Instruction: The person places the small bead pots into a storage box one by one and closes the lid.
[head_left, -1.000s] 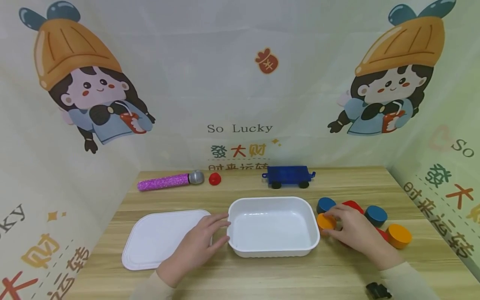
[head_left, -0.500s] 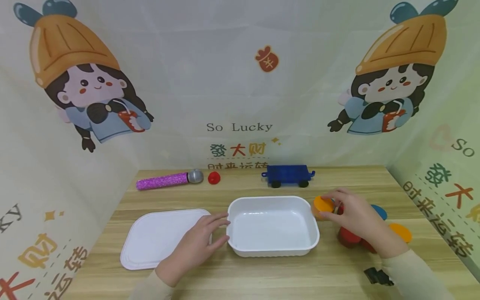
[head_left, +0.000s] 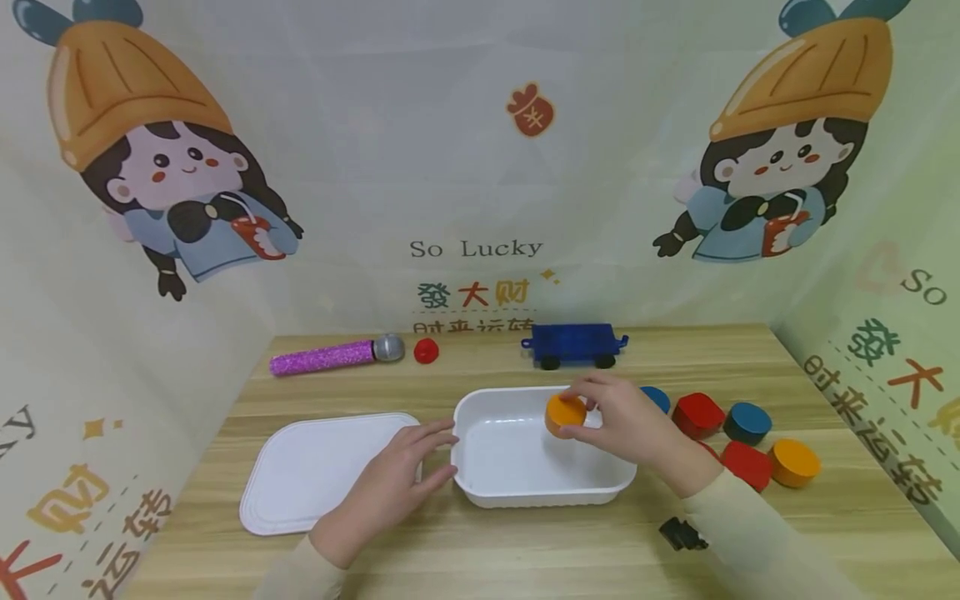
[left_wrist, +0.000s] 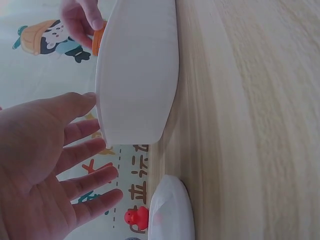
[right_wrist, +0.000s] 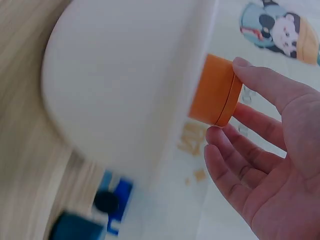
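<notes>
My right hand pinches an orange round block between thumb and fingers, holding it over the right half of a white rectangular container. In the right wrist view the orange block shows a thin seam near one end, and the container wall hides part of it. My left hand rests at the container's left side with its fingers extended. In the left wrist view the thumb of the left hand touches the container rim. A flat white lid lies left of the container, partly behind my left hand.
Right of the container lie blue blocks, red blocks and another orange block. Along the back are a purple glitter microphone, a red toy duck and a blue toy wagon. Fabric walls enclose the table.
My right hand has lifted the orange block from the group on the right and carried it left over the container. My left hand has stayed at the container's left side.
</notes>
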